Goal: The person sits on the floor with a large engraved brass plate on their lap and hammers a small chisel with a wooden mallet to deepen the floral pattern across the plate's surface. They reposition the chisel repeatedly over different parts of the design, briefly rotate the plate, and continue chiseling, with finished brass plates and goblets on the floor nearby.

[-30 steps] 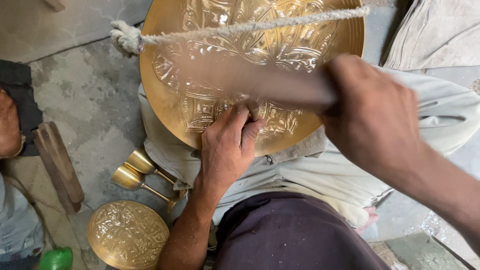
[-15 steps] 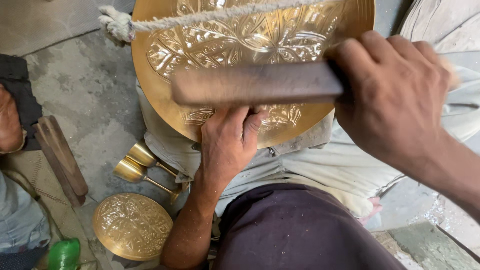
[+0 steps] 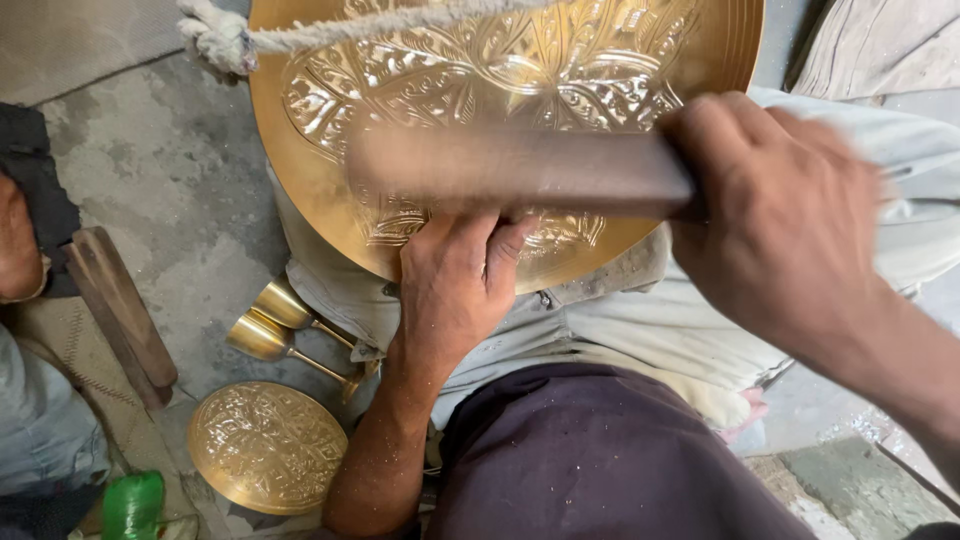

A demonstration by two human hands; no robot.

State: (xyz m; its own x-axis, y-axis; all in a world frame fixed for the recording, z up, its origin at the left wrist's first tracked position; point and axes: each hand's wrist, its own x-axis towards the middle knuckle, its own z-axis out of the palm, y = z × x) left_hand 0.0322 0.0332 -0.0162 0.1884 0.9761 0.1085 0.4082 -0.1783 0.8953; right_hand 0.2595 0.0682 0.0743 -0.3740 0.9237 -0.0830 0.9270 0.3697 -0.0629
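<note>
Head view: hammering a pattern into the big brass plate [image 3: 690, 50].
Right hand [image 3: 790, 220] fingers wrap the blurred wooden mallet [image 3: 520, 165]; left hand [image 3: 455, 290] fingers pinch something too hidden to tell; next tap needs good aim.

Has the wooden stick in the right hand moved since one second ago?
Yes. The wooden stick, gripped by the right hand, now lies higher across the brass plate, above the left hand.

A metalworker's floor workshop: a big engraved brass tray [image 3: 500, 120] rests across the seated worker's lap, a rope [image 3: 330, 30] stretched over it at 12 o'clock. On the bare, dusty concrete floor [image 3: 170, 180] at 7 o'clock lie a smaller embossed brass plate [image 3: 267, 447] and two brass goblets [image 3: 275, 325]. A wooden tool [image 3: 120, 315] sits at 9 o'clock beside another person's hand [image 3: 18, 250].
</note>
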